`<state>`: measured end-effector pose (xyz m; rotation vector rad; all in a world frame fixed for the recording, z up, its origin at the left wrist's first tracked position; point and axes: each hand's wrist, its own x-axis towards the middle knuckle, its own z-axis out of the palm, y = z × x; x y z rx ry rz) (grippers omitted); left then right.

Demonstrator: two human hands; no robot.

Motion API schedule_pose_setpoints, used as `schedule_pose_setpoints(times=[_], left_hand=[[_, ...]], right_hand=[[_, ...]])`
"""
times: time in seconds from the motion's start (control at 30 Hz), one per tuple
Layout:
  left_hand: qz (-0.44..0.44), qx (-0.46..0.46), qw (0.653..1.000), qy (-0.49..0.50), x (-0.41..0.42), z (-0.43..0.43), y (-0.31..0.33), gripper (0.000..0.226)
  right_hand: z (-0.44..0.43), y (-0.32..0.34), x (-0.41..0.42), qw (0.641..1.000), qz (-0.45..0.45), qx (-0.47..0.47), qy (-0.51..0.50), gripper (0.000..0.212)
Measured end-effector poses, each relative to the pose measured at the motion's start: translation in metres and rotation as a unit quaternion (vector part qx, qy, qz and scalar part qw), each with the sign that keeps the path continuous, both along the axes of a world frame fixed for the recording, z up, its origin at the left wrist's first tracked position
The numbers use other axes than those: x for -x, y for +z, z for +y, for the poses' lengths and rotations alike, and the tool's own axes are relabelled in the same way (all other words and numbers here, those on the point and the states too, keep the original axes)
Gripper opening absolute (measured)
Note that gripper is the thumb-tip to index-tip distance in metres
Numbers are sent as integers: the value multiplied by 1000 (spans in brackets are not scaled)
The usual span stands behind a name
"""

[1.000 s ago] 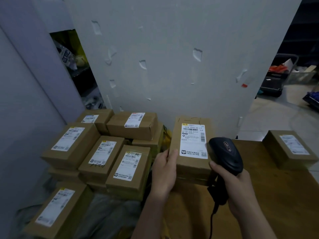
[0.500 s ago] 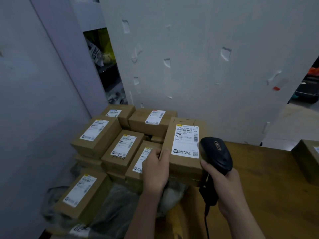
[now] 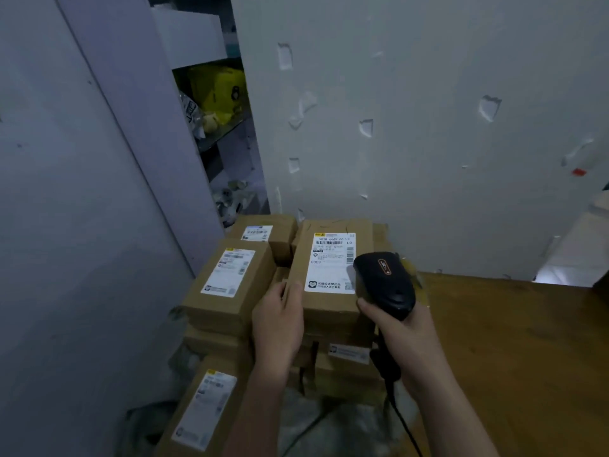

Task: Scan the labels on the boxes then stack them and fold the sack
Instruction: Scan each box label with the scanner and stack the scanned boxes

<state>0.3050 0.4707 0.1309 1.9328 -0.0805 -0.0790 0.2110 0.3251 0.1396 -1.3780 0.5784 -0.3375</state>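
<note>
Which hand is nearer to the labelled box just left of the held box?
Left. The left hand grips the held box at its left edge, beside that neighbouring box. The right hand holds the scanner at the held box's right side, farther away.

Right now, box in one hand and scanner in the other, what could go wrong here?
The left hand grips the box by one edge only, so it could tip or slip onto the stack. The scanner in the right hand overlaps the label corner, which might spoil a read. Its cable hangs beside the stack and could snag.
</note>
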Motion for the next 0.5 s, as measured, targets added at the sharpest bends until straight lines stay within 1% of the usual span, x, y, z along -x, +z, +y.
schedule_pose_setpoints(times=[0.07, 0.17, 0.37, 0.43, 0.5], left_hand=[[-14, -18, 1000, 2, -19, 23, -7, 31], [-18, -54, 998, 5, -40, 48, -17, 33], [-9, -53, 997, -48, -60, 74, -26, 14], [-12, -63, 996, -55, -64, 77, -29, 20], [-21, -81, 995, -52, -67, 78, -31, 30]], right_hand=[[23, -2, -17, 1000, 6, 5, -6, 24], [51, -7, -36, 1000, 18, 17, -13, 20], [75, -10, -58, 999, 43, 10, -19, 27], [77, -12, -63, 999, 42, 13, -19, 30], [78, -12, -67, 999, 38, 32, -18, 27]])
